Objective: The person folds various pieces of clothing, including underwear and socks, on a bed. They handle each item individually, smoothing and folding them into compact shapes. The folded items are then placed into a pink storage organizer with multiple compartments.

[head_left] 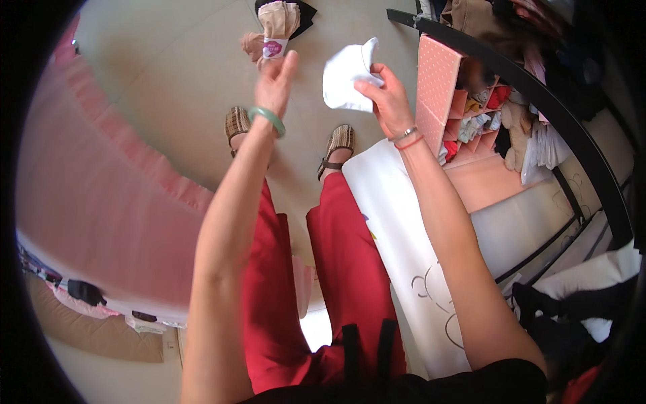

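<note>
Up front, the right hand pinches a folded white cloth above the floor, while the left hand, open and seemingly empty, is raised just beside it.

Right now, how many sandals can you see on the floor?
2: left sandal beside the left wrist, right sandal below the white cloth that the right hand holds.

Soft matt white cloth; glossy green bangle; woven checked shoes; matt pink dotted organiser
</note>
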`<action>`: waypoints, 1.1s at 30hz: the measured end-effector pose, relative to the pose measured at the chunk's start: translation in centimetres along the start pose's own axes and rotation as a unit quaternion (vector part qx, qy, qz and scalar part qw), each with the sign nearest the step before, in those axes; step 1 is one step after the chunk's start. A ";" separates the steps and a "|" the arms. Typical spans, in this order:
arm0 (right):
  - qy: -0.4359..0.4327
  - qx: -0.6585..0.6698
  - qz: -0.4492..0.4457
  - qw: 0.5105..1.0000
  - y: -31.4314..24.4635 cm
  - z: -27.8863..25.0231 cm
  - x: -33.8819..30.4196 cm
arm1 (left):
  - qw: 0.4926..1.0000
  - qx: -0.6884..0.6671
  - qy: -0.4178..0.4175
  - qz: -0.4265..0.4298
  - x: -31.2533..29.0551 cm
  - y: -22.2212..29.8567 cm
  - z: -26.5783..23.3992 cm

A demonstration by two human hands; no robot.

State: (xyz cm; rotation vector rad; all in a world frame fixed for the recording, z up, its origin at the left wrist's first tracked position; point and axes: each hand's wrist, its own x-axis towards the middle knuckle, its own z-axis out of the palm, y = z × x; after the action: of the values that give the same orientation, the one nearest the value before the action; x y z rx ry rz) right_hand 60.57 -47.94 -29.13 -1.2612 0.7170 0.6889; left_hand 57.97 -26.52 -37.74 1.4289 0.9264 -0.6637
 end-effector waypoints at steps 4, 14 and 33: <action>-0.075 -0.119 -0.001 0.990 -2.9 2.4 -6.2 | 0.884 -0.372 -0.201 -0.200 -11.1 4.4 0.6; -0.070 0.035 0.119 0.990 -4.9 4.8 -13.0 | 0.907 -0.417 0.000 -0.058 -22.7 8.7 -0.5; -0.036 0.147 0.039 0.988 -6.0 2.3 -12.6 | 0.886 -0.450 -0.024 -0.109 -22.8 5.9 -0.4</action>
State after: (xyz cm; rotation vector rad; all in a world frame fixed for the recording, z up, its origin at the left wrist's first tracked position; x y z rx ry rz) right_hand 57.93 -47.50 -15.26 -0.9369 0.7802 0.6622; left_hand 51.21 -29.07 -15.34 0.4778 1.1544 -0.3337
